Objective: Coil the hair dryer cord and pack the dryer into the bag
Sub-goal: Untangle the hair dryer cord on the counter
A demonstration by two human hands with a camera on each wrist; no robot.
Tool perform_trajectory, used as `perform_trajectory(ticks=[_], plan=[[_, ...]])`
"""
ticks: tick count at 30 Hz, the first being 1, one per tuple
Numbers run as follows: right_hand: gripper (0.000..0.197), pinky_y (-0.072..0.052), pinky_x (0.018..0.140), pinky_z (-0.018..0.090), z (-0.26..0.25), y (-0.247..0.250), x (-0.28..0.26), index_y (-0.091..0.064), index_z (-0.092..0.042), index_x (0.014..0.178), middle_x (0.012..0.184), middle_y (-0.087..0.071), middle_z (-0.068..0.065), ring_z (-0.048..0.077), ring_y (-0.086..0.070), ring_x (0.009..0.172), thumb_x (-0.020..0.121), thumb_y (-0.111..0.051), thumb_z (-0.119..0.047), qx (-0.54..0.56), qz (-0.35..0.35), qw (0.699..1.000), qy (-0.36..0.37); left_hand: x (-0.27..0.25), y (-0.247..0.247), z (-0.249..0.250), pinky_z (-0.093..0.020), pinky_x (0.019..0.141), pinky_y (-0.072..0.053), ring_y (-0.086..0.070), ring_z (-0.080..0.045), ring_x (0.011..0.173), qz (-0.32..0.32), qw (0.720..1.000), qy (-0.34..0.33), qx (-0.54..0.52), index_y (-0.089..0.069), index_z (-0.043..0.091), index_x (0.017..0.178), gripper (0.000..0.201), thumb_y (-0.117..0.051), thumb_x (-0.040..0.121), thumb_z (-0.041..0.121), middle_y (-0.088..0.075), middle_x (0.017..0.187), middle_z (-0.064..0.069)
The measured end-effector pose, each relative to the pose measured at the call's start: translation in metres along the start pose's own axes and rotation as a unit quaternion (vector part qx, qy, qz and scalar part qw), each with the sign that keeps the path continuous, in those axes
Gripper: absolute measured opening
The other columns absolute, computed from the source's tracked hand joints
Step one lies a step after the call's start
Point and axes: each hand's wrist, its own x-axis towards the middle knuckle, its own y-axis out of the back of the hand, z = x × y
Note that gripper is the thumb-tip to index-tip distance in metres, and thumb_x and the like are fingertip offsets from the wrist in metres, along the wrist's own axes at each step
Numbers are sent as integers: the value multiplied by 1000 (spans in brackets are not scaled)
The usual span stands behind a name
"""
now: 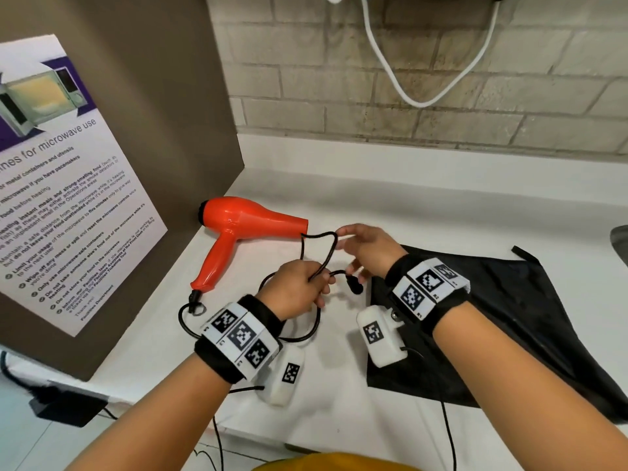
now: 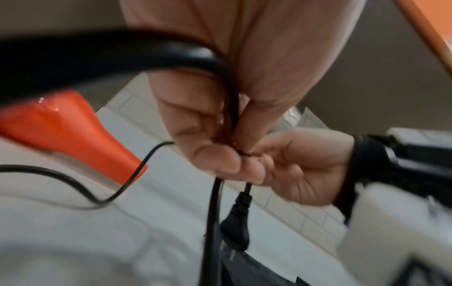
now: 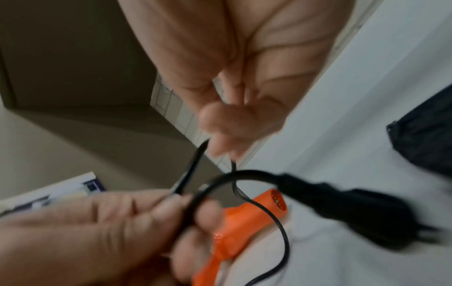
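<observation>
An orange hair dryer (image 1: 244, 219) lies on its side on the white counter (image 1: 424, 212), nozzle pointing right. Its black cord (image 1: 306, 334) runs from the handle end in loose loops. My left hand (image 1: 319, 283) grips several strands of the cord (image 2: 215, 203) in a bundle, and the black plug (image 1: 355, 285) dangles just beside it. Slightly farther back, my right hand (image 1: 343, 239) pinches the top of a raised cord loop (image 3: 190, 170) between its fingertips. The black bag (image 1: 492, 317) lies flat on the counter under my right wrist.
A brown panel with a microwave poster (image 1: 68, 198) stands close on the left of the dryer. A brick wall (image 1: 407, 79) runs behind, with a white cable (image 1: 418, 100) hanging on it. The counter's front edge is near my forearms. A dark object (image 1: 620, 239) shows at the right edge.
</observation>
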Motion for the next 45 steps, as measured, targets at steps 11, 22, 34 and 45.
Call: perform_trajectory(ticks=[11,22,34,45], plan=[[21,-35,89,25,21,25,-7,-66,-12,99,100,-48,6,19,-51,93,92,-47,-19,-419,-79,896,122,16,42,6,-21,65,-36,-59,-18,90,54,997,43,-17,-65,11,105,28,-40,97,22,-59,104,2],[29,-38,77,15,17,39,-22,-65,-33,59,76,-56,-14,-1,-54,77,82,-63,-15,-317,-141,931,111,31,45,-2,-19,61,-52,-60,-10,79,-13,992,102,-71,-58,13,105,17,-52,92,23,-57,103,-5],[17,-40,71,13,-2,3,-2,-70,-13,92,94,-69,6,4,-60,77,85,-61,-26,-172,96,954,225,-19,35,14,-13,35,-32,-39,-1,33,-10,992,-25,-126,-53,19,82,27,-32,99,14,-47,66,1],[46,-36,102,33,33,-20,72,-34,-10,138,138,-47,14,30,-45,126,94,-43,-22,-456,-46,888,-44,3,66,12,-12,34,-28,-39,1,33,82,992,-10,-94,-57,26,81,28,-38,98,14,-45,67,3]])
